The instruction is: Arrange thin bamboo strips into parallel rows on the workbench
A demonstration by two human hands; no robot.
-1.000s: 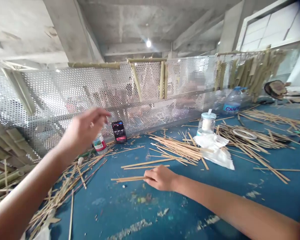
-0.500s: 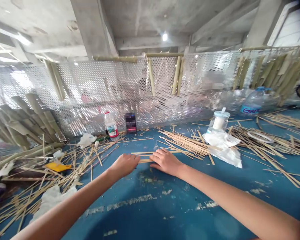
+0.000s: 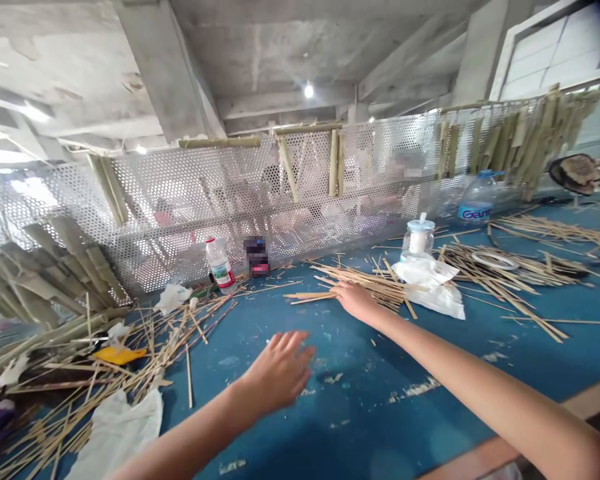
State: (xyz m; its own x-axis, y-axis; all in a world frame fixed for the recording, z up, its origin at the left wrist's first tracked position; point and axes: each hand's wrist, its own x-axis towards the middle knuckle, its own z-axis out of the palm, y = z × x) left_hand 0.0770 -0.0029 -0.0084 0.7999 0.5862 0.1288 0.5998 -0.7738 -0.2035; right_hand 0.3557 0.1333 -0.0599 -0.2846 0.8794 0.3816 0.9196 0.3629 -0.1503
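My right hand (image 3: 356, 300) reaches out over the blue table (image 3: 360, 400) and is closed on the ends of a few thin bamboo strips (image 3: 307, 295), which lie flat and point left. It sits at the near edge of a larger pile of strips (image 3: 375, 283). My left hand (image 3: 279, 371) hovers lower and nearer to me above bare table, fingers stretched out and holding nothing.
Along a perforated metal screen (image 3: 190, 193) stand a small water bottle (image 3: 220, 264) and a dark phone (image 3: 257, 257). A lidded jar (image 3: 417, 239), white cloth (image 3: 430, 285), tape roll (image 3: 491, 259) and large bottle (image 3: 475, 201) are to the right. Bamboo scraps (image 3: 105, 360) cover the left.
My right hand has carried the strips away from me to the pile's edge. My left hand came down from the small bottle, touched the strips, then drew back open.
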